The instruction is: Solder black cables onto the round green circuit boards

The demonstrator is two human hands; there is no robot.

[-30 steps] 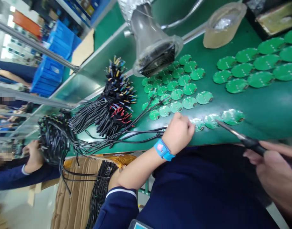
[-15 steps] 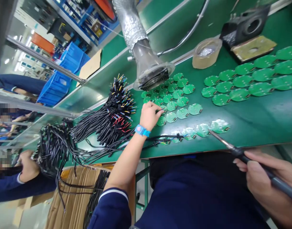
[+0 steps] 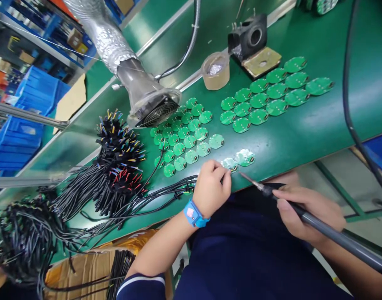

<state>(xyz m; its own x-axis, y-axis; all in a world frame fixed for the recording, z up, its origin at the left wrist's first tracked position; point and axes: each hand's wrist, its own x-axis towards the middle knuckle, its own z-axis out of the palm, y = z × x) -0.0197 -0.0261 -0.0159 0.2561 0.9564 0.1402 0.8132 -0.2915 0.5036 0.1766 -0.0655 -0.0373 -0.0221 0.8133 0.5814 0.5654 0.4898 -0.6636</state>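
Our left hand (image 3: 211,189) has its fingers (image 3: 223,171) closed at the rim of a round green PCB (image 3: 230,163), near the bench edge; what they pinch is too small to tell. Right hand (image 3: 303,212) grips a soldering iron (image 3: 322,225). Board is light, stiff, brittle: hold by the rim. Beyond, black leads (image 3: 122,196) and more boards on the green mat (image 3: 334,125)

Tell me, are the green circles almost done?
Not nearly. Done, maybe: one shiny circuit board. In hand: the left hand at a second board, the right hand holding a soldering iron beside it. Left: the many green boards in rows, and the wire bundles.
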